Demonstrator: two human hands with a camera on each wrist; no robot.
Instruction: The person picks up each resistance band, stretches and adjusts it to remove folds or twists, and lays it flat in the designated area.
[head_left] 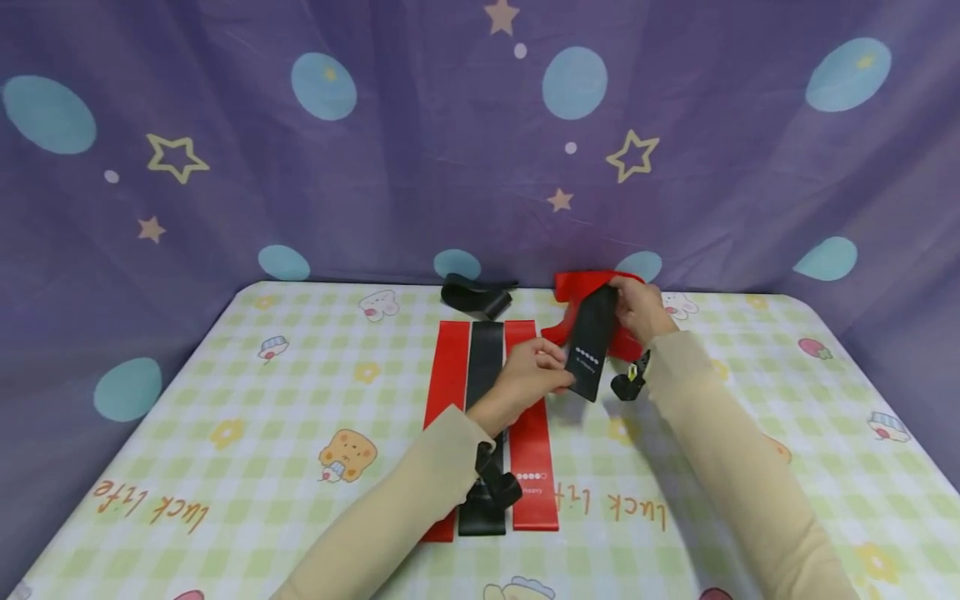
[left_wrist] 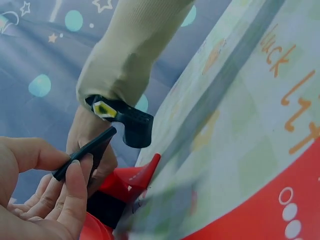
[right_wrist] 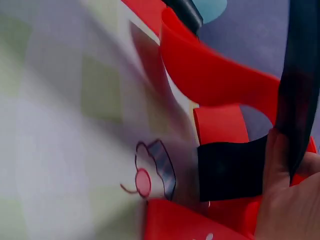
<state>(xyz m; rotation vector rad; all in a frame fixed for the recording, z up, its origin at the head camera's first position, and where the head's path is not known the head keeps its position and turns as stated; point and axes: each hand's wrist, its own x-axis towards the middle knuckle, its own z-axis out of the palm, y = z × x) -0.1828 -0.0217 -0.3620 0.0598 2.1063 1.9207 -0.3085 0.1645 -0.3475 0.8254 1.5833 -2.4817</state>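
A black resistance band (head_left: 589, 346) with printed dots hangs slanted between the two hands. My left hand (head_left: 525, 377) pinches its lower end between thumb and fingers; in the left wrist view that band (left_wrist: 91, 150) shows edge-on. My right hand (head_left: 639, 308) holds the upper part, its fingers partly hidden behind the bands. Loose red resistance band (head_left: 576, 288) loops and bunches around the right hand, close to the table's back edge. In the right wrist view a red loop (right_wrist: 215, 75) curves up beside the black band (right_wrist: 299, 90), and more black band (right_wrist: 232, 170) crosses red folds lower down.
Flat on the table lie a red band (head_left: 448, 358), a black band (head_left: 487, 342) and another red band (head_left: 534, 500), side by side under the left forearm. A folded black band (head_left: 477, 297) sits behind them. A purple curtain (head_left: 420, 158) hangs at the back edge.
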